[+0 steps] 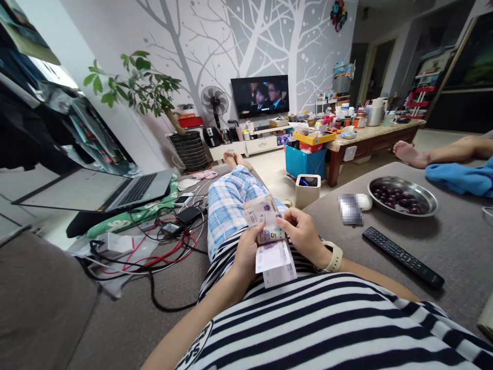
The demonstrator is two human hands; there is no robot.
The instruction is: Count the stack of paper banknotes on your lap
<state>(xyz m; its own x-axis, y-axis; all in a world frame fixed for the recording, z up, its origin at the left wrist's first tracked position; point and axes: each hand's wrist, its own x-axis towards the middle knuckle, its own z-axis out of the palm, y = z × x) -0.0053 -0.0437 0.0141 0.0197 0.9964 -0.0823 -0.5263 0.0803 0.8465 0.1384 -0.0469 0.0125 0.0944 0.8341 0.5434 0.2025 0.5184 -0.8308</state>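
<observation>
Holding banknotes [271, 237] over our lap [225, 221] | left hand [246, 254] clamping left edge under thumb | right hand [303, 234] pinching right edge | we judge them light, limp, slightly slippery, easily torn; hold by edges, thumbs flat

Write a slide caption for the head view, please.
Left hand and right hand hold banknotes, with a laptop on one side and a remote control on the other.

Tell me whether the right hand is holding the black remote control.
No, the black remote control lies on the grey couch, while the right hand has its fingers on the banknotes.
</observation>
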